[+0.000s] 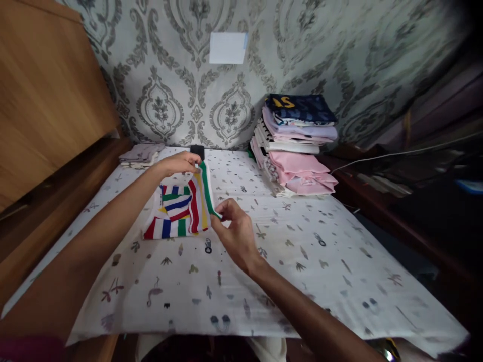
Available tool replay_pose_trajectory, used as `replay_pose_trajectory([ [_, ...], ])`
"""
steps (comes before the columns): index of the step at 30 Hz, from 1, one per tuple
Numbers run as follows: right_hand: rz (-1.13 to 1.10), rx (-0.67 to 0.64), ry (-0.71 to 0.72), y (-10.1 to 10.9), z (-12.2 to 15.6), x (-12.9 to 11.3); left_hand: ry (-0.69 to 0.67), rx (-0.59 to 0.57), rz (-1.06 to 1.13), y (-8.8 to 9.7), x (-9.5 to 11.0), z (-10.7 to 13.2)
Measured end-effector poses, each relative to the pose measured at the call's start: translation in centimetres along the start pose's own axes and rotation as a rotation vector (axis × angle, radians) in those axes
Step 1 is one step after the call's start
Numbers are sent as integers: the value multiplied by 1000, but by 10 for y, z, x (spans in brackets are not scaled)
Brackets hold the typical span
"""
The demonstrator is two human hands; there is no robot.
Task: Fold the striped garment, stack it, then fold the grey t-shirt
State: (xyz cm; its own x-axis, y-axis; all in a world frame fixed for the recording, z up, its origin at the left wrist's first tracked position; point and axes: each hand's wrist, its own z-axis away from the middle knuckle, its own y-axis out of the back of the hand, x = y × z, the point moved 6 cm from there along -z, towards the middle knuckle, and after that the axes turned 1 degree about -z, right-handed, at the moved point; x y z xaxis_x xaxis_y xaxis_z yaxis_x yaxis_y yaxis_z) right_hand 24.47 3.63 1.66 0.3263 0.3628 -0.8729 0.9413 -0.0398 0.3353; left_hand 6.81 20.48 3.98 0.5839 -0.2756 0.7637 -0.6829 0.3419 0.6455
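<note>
A striped garment (175, 211) in red, white, blue, green and yellow lies partly folded on the table, left of the middle. Its right-hand edge is lifted off the cloth. My left hand (184, 163) pinches the far corner of that edge. At the near corner, my right hand (236, 231) grips the green-striped border between thumb and fingers. The raised flap stands tilted between both hands, while the rest of the garment lies flat. What kind of garment it is, I cannot tell.
A tall stack of folded clothes (298, 146) stands at the back right. Several folded cloths (141, 153) lie at the back left, with a small black object (196, 151) near the wall. A patterned white sheet (287, 281) covers the table. Wooden furniture (53, 90) borders the left.
</note>
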Motion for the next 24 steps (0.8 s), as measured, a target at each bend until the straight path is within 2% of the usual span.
replay_pose_trajectory([
  [2, -5, -30, 82, -20, 1, -18, 43, 15, 126, 15, -12, 18],
  [5, 60, -127, 195, -59, 4, -35, 144, 45, 312, 27, -42, 45],
  [9, 302, -321, 291, -115, 8, -42, 298, 138, 531, 30, -89, 72],
  [12, 481, -448, 313, -146, 11, -39, 375, 205, 604, 28, -117, 85],
  [14, 556, -499, 315, -159, 12, -36, 396, 227, 623, 28, -129, 91],
  [17, 597, -525, 333, -166, 13, -32, 428, 242, 661, 28, -141, 102],
  [20, 592, -518, 349, -169, 14, -31, 338, 249, 668, 29, -140, 107],
  [22, 583, -513, 350, -171, 14, -31, 252, 292, 571, 31, -137, 107],
  [24, 572, -507, 349, -175, 13, -32, 227, 349, 366, 34, -136, 104],
])
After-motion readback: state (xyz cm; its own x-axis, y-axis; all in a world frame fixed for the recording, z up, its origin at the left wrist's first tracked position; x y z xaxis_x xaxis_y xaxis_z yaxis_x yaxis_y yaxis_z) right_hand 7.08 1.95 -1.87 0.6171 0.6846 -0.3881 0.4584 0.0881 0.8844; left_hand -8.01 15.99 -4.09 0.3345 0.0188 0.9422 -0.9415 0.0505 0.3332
